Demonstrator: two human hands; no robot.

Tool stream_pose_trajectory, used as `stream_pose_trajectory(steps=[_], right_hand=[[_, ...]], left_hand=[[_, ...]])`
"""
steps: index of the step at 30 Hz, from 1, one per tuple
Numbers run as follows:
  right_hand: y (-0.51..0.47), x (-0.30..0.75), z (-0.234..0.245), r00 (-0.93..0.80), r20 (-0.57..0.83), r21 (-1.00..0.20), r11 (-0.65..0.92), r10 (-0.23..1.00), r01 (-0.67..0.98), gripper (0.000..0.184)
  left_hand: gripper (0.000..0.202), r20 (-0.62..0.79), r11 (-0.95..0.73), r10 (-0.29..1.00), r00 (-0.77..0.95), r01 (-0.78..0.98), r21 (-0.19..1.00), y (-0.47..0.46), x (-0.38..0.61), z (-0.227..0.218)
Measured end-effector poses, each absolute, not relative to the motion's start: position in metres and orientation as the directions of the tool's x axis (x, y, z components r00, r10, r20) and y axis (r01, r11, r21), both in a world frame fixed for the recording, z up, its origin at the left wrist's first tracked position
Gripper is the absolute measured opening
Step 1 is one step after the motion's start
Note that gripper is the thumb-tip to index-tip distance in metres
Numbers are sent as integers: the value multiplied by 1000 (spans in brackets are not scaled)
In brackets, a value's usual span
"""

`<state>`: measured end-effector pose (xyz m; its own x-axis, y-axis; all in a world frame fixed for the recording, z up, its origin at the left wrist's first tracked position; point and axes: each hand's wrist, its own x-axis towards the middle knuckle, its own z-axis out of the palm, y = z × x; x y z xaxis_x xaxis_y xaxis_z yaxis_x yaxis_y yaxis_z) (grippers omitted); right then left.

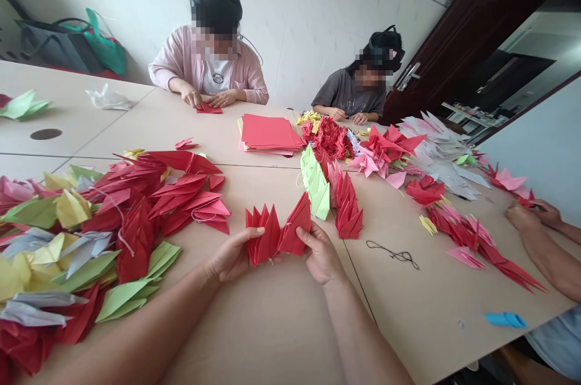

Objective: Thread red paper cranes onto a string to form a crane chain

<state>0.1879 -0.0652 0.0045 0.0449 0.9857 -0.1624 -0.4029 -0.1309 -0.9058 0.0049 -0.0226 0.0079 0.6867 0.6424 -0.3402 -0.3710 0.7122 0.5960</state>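
My left hand [233, 252] is closed around a stack of red folded paper pieces [264, 233], its thumb across their side. Between the fingers and thumb of my right hand [320, 252] is another red folded paper piece [296, 224]. The two red parts nearly meet between my hands, above the table [254, 336]; a bit of white string shows at their lower edge. Just beyond my right hand lie a light green folded paper stack [316, 182] and a red folded paper stack [348, 206].
A big heap of coloured folded papers [131, 215] covers the left side. Flat red sheets [270, 132] lie ahead, with more folded pieces [385, 149] to the right. A black cord [394, 253] and blue roll [506, 319] lie at right. Two people sit opposite; another's hands [529, 215] work at right.
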Motion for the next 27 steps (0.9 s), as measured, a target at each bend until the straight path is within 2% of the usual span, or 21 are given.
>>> stream_pose_trajectory(steps=[4, 9, 14, 21, 27], right_hand=[[-63, 192, 7, 71, -189, -852, -127, 979, -507, 33], [-60, 195, 4, 179, -204, -813, -64, 963, -579, 29], [-58, 194, 3, 265, -188, -818, -1, 946, -575, 26], [-62, 191, 10, 302, -90, -842, 89, 949, -532, 27], [-62, 191, 9, 309, -43, -846, 130, 950, -517, 28]], left_hand=[[23, -368, 732, 641, 674, -392, 556, -19, 3, 7], [26, -381, 735, 654, 653, -430, 525, -16, 2, 10], [35, -352, 719, 669, 655, -448, 532, -18, 1, 10], [55, -315, 689, 689, 653, -454, 565, -20, 3, 5], [41, -307, 695, 681, 665, -457, 555, -18, 3, 2]])
